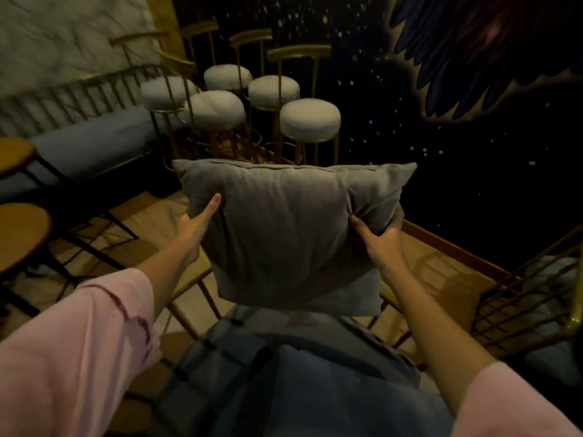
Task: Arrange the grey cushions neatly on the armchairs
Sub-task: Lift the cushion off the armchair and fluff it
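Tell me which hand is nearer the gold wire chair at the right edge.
Right. The right hand grips the grey cushion on the side toward that gold wire chair; the left hand holds the cushion's far side.

The cushion (290, 228) is hiding the fingers of both hands; the frame edge is cutting off the right-hand chair (536, 310).

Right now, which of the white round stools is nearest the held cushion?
The front-right stool, standing just above the grey cushion's top edge. The other four stand further back and to the left of it.
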The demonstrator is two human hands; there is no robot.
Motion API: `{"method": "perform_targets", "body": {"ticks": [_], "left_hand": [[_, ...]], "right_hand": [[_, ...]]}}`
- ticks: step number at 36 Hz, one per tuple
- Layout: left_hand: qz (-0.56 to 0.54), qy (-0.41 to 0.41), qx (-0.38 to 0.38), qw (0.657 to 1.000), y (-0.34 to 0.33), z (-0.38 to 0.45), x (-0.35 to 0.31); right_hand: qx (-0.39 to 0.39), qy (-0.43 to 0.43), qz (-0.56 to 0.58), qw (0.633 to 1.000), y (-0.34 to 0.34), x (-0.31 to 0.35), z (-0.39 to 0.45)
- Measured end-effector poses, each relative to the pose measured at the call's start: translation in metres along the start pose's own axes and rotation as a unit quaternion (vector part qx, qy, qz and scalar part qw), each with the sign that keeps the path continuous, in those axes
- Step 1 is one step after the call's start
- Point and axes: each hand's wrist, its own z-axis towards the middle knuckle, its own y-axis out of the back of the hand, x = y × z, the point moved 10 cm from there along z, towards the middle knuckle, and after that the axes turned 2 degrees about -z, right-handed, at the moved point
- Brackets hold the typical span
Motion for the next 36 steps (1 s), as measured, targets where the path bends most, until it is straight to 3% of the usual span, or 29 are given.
{"method": "perform_targets", "body": {"ticks": [3,9,15,19,25,32,36], "left_hand": [[0.01,-0.052,-0.052,0.997,0.037,-0.036,-0.041],[0.011,-0.145,-0.088,0.986,0.135,-0.126,-0.119],[0.033,-0.178,-0.157,0.971,0.268,-0.222,-0.167],[0.035,-0.185,-0.172,0.967,0.362,-0.3,-0.171],[-0.005,-0.192,-0.223,0.956,0.481,-0.4,-0.153],[-0.038,-0.226,-0.272,0.935,0.555,-0.479,-0.13],[-0.061,-0.262,-0.281,0.921,0.585,-0.508,-0.132]], "right_hand": [[0.022,0.025,0.015,0.999,-0.009,0.047,-0.02],[0.056,0.064,0.043,0.995,-0.034,0.136,-0.084],[0.104,0.081,0.071,0.989,-0.085,0.223,-0.171],[0.162,0.114,0.064,0.978,-0.135,0.275,-0.25],[0.185,0.208,0.061,0.959,-0.179,0.357,-0.361],[0.177,0.371,0.044,0.911,-0.196,0.483,-0.457],[0.18,0.404,0.047,0.896,-0.206,0.525,-0.488]]}}
